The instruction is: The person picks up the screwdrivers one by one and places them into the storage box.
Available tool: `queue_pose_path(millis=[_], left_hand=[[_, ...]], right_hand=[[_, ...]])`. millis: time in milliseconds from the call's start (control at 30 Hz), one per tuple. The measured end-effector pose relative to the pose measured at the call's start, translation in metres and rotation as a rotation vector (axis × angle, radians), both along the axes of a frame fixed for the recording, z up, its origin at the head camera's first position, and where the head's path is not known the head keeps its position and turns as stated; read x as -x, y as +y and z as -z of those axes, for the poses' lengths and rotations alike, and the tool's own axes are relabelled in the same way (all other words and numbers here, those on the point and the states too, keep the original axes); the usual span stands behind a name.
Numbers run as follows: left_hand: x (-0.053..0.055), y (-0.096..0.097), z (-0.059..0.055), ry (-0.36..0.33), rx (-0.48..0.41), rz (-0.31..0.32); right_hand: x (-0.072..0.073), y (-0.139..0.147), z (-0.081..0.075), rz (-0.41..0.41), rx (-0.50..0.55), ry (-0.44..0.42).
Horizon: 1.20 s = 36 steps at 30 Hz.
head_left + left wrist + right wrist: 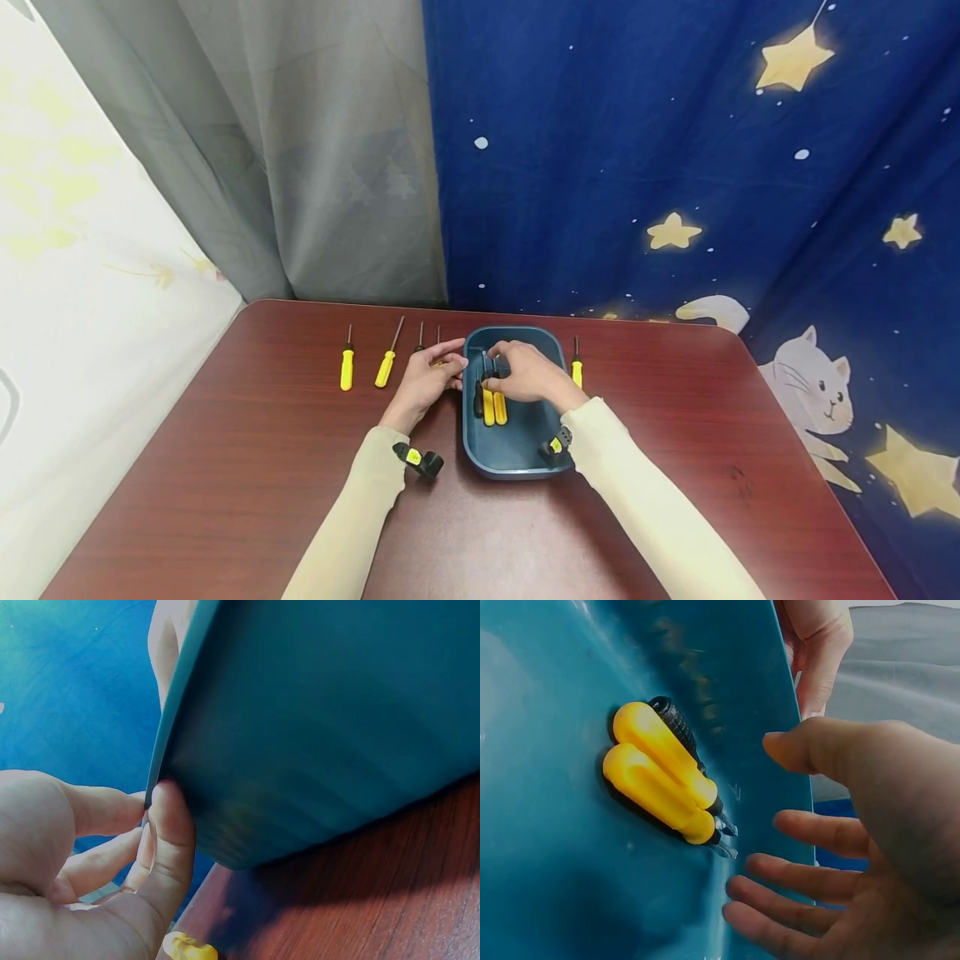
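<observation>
A dark blue plastic tray (517,454) stands on the table. My left hand (423,383) pinches its left rim between thumb and finger, which shows closely in the left wrist view. Inside the tray, two screwdrivers with yellow handles (646,787) lie side by side, touching, with a black ribbed handle (676,724) next to them along the left wall. Over these tools hovers my right hand (528,371), its fingers spread and relaxed. Nothing lies between them in the right wrist view, where the screwdriver tips point toward the hand.
Left of the tray lie a yellow screwdriver (347,369) and another yellow screwdriver (386,368). Two thin shafts (421,335) show behind my left hand, their handles partly hidden. One more yellow screwdriver (577,371) lies right of the tray. Curtains (360,167) hang behind the table.
</observation>
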State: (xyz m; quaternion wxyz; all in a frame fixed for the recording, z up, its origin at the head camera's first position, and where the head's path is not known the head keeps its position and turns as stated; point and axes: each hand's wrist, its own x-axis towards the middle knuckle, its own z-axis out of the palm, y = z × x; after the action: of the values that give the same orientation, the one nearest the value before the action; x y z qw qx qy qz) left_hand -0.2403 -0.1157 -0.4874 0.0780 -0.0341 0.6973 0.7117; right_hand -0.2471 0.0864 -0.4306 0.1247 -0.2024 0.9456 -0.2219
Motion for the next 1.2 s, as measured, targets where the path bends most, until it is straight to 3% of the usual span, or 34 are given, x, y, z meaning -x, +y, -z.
queue_pose_path(millis=[267,567,800,1200], left_hand=[[-0.001,0.001,0.000,0.010,0.003,-0.007],[-0.001,0.001,0.000,0.014,0.013,-0.008],[-0.001,0.001,0.000,0.033,0.012,-0.004],[-0.001,0.002,0.001,0.023,-0.002,-0.008]], right_hand=[[-0.003,0.009,-0.003,-0.020,0.019,0.085],[-0.003,0.025,-0.010,0.013,0.024,0.164],[-0.002,0.040,-0.015,0.090,0.048,0.173],[0.009,0.070,-0.011,0.185,0.076,0.154]])
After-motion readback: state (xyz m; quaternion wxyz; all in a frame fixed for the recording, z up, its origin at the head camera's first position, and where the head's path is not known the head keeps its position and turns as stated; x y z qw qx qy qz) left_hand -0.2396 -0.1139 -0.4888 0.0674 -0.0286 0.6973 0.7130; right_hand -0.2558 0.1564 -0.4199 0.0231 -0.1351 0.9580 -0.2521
